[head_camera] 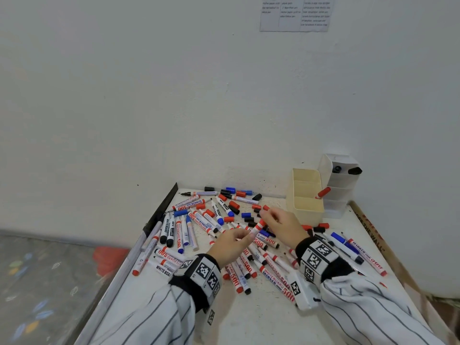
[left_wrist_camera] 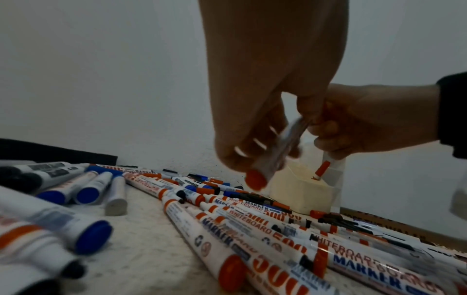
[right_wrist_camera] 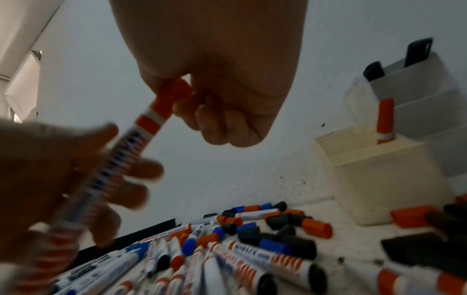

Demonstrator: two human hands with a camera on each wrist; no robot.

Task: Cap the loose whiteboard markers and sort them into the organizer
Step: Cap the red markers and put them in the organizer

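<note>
Two hands hold one red whiteboard marker above the pile.

The left hand (head_camera: 230, 245) pinches the white barrel of the red-capped marker (head_camera: 257, 228), tilted over the white table (head_camera: 261, 319). The right hand (head_camera: 283, 224) has its fingers curled round the red cap end. The cream plastic organizer (head_camera: 307, 210) stands near, one red marker inside.

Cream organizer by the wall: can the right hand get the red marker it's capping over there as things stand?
Probably yes. The cream organizer stands just beyond the right hand, open-topped, with only one red marker in it. But the left hand also grips the held red marker and must release first.
</note>
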